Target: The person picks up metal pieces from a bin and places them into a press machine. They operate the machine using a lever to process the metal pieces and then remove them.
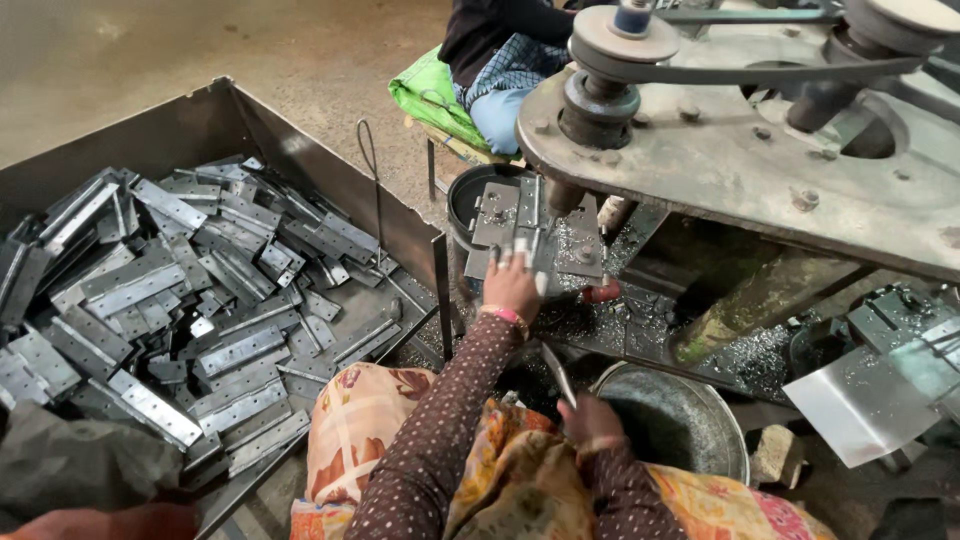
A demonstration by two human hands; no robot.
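Nearest us, our right hand (590,418) pinches a thin metal strip (558,373) beside a steel bucket (690,425). Farther on, our left hand (512,285) presses spread fingers on a hinge plate (515,215) under the drill spindle (562,195). A tray of hinge plates (180,290) lies left; a seated person (500,60) is beyond.
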